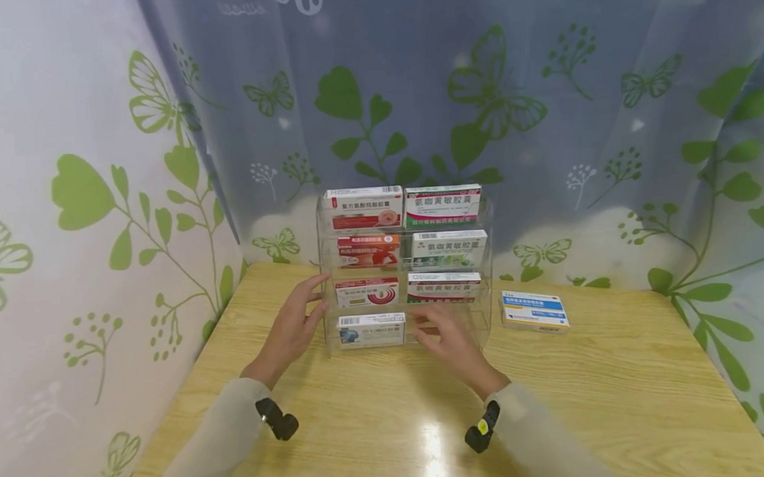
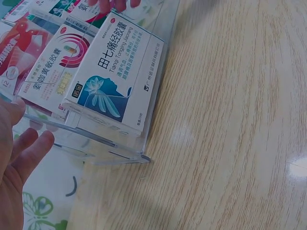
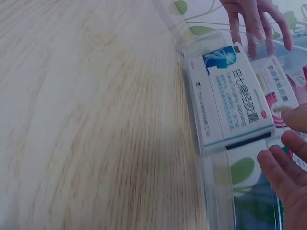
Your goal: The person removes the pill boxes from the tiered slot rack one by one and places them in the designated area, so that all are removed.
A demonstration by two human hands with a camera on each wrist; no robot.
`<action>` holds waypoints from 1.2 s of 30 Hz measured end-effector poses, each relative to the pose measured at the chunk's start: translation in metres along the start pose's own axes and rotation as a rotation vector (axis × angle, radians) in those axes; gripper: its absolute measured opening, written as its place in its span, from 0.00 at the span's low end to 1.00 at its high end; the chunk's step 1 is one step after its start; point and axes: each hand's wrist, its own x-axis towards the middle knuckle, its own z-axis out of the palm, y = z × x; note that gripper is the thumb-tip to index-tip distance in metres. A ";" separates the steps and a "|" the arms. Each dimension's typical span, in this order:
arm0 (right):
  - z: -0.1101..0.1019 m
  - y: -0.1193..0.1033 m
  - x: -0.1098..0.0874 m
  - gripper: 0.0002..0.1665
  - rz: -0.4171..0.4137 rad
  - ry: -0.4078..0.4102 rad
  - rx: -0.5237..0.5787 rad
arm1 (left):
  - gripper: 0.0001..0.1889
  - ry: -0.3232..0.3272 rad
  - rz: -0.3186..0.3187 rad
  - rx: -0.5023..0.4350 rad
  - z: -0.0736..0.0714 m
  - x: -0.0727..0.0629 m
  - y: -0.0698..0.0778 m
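A clear tiered rack (image 1: 448, 332) stands on the wooden table with medicine boxes in two columns. My left hand (image 1: 292, 331) is at its left side, fingers loosely extended by the side panel; in the left wrist view the fingertips (image 2: 44, 142) show right beside the clear edge. In the bottom left pocket sits a white medicine box (image 1: 372, 331) with a blue picture. My right hand (image 1: 447, 336) is just right of that box, in front of the bottom right pocket, with its fingers spread and nothing between them. Partly behind this hand is a green and magenta box (image 1: 444, 288).
A blue and white medicine box (image 1: 535, 310) lies on the table to the right of the rack. Upper tiers hold several more boxes, among them a red one (image 1: 368, 251). A patterned curtain (image 1: 408, 90) hangs right behind, and another drapes along the left.
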 end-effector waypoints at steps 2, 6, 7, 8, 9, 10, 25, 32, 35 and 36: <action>0.007 -0.002 0.002 0.23 0.011 -0.011 -0.001 | 0.29 -0.001 -0.003 -0.004 0.000 0.000 0.000; 0.015 -0.006 0.006 0.24 0.028 -0.016 -0.009 | 0.29 0.002 -0.007 -0.004 0.000 0.000 0.001; 0.016 -0.006 0.007 0.23 0.029 -0.016 -0.016 | 0.29 0.003 -0.008 -0.004 0.000 0.000 0.001; 0.017 -0.007 0.008 0.23 0.027 -0.017 -0.025 | 0.29 0.003 -0.008 -0.002 0.001 0.000 0.001; 0.018 -0.007 0.008 0.22 0.024 -0.017 -0.035 | 0.29 0.003 -0.010 -0.002 0.001 0.000 0.001; 0.018 -0.007 0.009 0.20 0.022 -0.016 -0.042 | 0.29 0.002 -0.011 -0.002 0.001 0.000 0.001; 0.021 -0.003 0.005 0.16 0.016 0.024 -0.080 | 0.29 -0.008 -0.013 -0.015 0.003 -0.001 0.000; -0.017 -0.014 0.006 0.16 -0.010 0.091 -0.053 | 0.29 -0.003 -0.015 -0.011 0.002 -0.001 -0.001; -0.038 -0.016 0.002 0.16 -0.033 0.126 -0.067 | 0.29 -0.004 -0.017 -0.009 0.002 -0.001 -0.001; -0.046 -0.016 0.000 0.16 -0.035 0.139 -0.078 | 0.29 -0.003 -0.016 -0.010 0.002 -0.001 -0.001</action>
